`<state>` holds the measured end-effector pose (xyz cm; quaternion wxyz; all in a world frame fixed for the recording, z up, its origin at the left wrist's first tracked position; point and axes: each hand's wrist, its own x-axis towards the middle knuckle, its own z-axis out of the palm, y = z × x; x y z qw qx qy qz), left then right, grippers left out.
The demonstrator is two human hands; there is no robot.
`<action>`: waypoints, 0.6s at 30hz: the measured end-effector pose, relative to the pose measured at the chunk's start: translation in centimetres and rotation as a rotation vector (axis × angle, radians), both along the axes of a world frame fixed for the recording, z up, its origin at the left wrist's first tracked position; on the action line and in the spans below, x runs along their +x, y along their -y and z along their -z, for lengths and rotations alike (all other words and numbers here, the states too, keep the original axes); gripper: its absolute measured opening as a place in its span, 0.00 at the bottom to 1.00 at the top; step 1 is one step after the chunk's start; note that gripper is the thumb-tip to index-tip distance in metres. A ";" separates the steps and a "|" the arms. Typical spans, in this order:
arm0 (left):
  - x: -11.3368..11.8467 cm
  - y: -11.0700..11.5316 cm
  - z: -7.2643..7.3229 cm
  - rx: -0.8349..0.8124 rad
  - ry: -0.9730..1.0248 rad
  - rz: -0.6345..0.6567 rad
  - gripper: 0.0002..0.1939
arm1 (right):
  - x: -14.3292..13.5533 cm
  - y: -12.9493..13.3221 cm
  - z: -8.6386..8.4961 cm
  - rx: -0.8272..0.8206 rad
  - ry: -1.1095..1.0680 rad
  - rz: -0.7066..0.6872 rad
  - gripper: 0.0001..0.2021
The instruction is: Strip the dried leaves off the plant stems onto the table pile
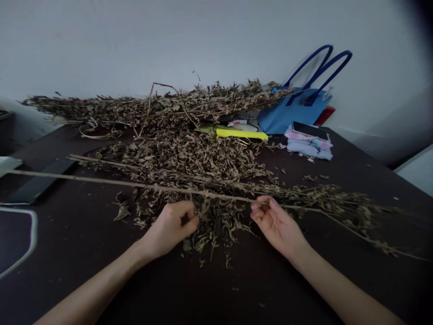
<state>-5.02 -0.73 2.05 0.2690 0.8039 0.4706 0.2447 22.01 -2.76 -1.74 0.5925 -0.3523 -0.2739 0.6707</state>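
A long, thin dried plant stalk [111, 182] stretches across the table, its left part bare and its right part branching into leafy twigs. My right hand [279, 225] grips this stalk between thumb and fingers, palm turned partly up. Just below the stalk, my left hand [172, 228] is closed, its thumb and curled fingers pinching at dried leaves [208, 214]; the exact contact is blurred. Behind both hands spreads a loose heap of crumpled dried leaves [203, 155]. Another leafy stalk [162, 174] lies along the near side of the heap.
A large bundle of dried plants [135, 108] lies along the wall. At back right are a blue bag [280, 113], a phone [309, 130] on folded cloth [309, 148], and a yellow object [241, 134]. A dark flat object [40, 180] and white cable [34, 225] are left.
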 end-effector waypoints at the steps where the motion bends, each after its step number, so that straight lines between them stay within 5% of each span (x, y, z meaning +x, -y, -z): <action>1: 0.1 0.1 0.1 0.030 -0.008 0.013 0.12 | 0.0 0.0 0.0 0.003 0.000 -0.001 0.08; 7: 0.0 0.0 0.2 0.121 -0.022 -0.015 0.13 | 0.2 0.0 -0.3 0.012 0.026 -0.015 0.08; 12: -0.5 -0.1 -0.1 0.127 0.059 -0.109 0.03 | 0.2 0.2 -0.6 0.047 0.084 -0.051 0.07; 18: -0.5 -0.2 0.1 0.580 0.076 -0.088 0.06 | 0.0 0.5 -0.6 0.121 0.126 -0.112 0.08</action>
